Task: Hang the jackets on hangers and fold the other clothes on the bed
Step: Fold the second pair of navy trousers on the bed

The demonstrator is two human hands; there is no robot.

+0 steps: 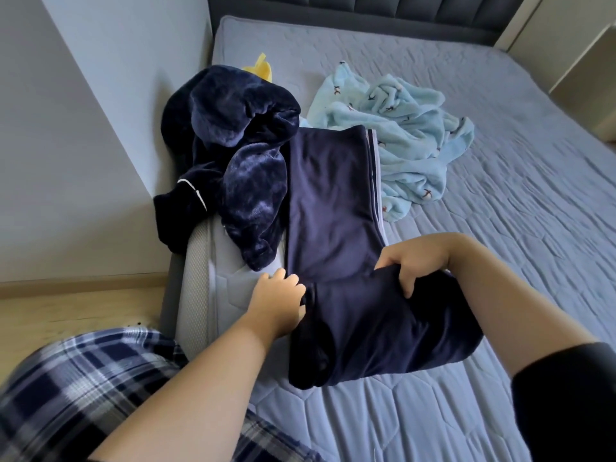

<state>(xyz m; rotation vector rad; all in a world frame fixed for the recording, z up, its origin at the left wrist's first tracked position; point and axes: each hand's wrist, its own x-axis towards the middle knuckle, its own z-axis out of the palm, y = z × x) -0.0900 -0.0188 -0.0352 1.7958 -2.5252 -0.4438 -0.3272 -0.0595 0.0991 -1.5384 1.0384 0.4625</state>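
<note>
Left hand (278, 296) and right hand (413, 265) each clutch a fold corner of navy trousers (333, 201) on the bed (500, 168); cloth looks limp, light.

Soft dim daylight, wide-angle edge distortion

My left hand (278, 296) holding the edge of the navy trousers (333, 195), right hand (413, 261) gripping their folded end, grey bed (500, 181) beneath

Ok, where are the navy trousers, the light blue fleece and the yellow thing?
navy trousers (333, 201): head view, flat leg part.
light blue fleece (403, 135): head view, crumpled middle.
yellow thing (262, 69): head view, visible top.
</note>
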